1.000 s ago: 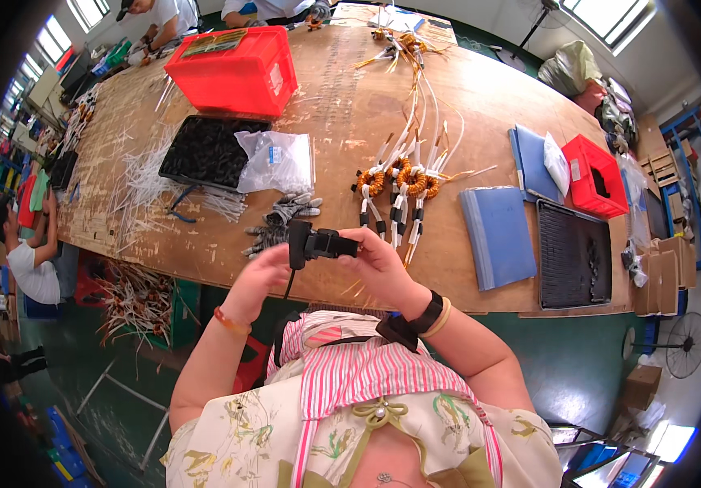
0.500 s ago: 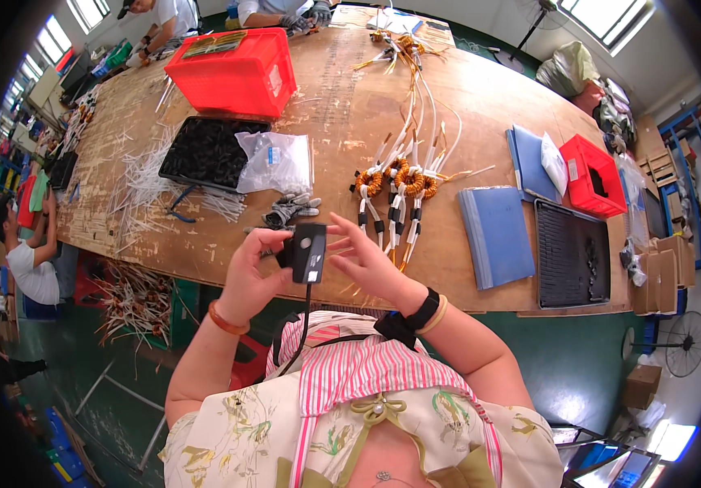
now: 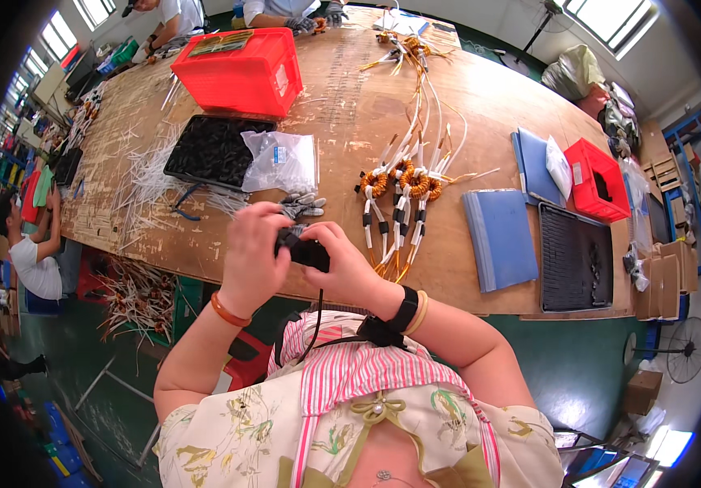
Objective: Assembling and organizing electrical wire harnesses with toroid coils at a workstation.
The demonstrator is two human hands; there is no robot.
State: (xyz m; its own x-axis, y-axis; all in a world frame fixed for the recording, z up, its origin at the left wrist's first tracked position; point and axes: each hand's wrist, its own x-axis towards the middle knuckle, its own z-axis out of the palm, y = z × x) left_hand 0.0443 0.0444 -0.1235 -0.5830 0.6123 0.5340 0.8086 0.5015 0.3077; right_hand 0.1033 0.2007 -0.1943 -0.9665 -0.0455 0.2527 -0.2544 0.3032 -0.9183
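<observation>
A small black box-shaped device [image 3: 310,251] with a black cable [image 3: 320,305] hanging from it is between my hands, just above the table's near edge. My right hand [image 3: 344,264] grips its right side with thumb and fingers. At the device's left end is my left hand [image 3: 251,254], its fingers blurred by motion, so its hold cannot be made out. Grey work gloves [image 3: 303,205] lie right behind my hands. Beyond them to the right lie several copper-wound ring coils [image 3: 403,180] with white-sleeved leads and black bands.
On the wooden table [image 3: 342,98] are a red crate [image 3: 240,73], a black tray of small black parts [image 3: 212,154], a plastic bag [image 3: 281,161], scattered white ties [image 3: 143,179], blue folders [image 3: 501,240], an empty-looking black tray [image 3: 576,260] and a red bin [image 3: 597,180]. People work beyond and at left.
The device has tipped from upright to lying more sideways. My right hand has closed on it, and my left hand has shifted upward, fingers moving. The view has shifted slightly.
</observation>
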